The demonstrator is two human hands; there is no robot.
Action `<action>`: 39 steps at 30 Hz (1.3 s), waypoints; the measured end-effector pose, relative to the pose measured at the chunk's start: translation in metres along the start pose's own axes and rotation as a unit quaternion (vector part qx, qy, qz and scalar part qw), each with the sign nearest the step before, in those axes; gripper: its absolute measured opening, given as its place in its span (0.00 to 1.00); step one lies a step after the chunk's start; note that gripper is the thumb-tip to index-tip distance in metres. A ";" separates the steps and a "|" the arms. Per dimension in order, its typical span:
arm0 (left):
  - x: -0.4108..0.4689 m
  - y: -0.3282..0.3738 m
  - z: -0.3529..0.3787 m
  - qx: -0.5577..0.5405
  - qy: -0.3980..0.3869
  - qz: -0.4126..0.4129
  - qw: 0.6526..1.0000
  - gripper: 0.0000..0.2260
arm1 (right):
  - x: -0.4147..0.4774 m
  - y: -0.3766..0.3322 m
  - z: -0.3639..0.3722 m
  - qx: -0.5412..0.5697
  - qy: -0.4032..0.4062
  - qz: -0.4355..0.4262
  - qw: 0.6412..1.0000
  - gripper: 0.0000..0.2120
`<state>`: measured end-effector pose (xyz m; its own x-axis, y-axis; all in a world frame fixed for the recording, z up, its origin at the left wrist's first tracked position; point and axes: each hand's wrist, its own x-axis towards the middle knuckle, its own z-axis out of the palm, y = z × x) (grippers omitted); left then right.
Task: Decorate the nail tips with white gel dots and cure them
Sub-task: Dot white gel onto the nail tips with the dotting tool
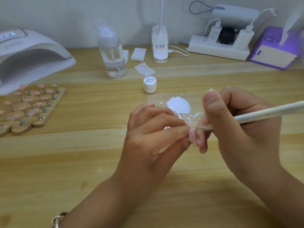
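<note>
Pinching a pink nail tip (192,135) in the curled left hand (153,134); gripping a dotting pen (263,113) in the right hand (238,129), touching its metal point to that tip

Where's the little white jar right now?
In the head view, the jar stands mid-table, beyond the white gel puddle, right of the clear pump bottle.
</note>
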<state>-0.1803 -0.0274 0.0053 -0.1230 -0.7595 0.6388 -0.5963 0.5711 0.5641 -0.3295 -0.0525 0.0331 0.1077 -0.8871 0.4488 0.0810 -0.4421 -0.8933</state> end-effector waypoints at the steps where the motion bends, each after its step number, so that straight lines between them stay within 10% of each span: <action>1: 0.000 0.000 0.000 0.000 0.000 0.001 1.000 0.07 | 0.000 0.000 0.000 -0.005 0.001 0.000 1.000 0.18; 39: -0.001 -0.002 0.001 -0.001 0.014 0.015 1.000 0.07 | 0.001 0.001 -0.003 0.057 0.035 0.017 0.998 0.20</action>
<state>-0.1796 -0.0276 0.0032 -0.1178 -0.7329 0.6701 -0.5916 0.5937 0.5454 -0.3322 -0.0546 0.0329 0.0428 -0.9099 0.4125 0.1920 -0.3977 -0.8972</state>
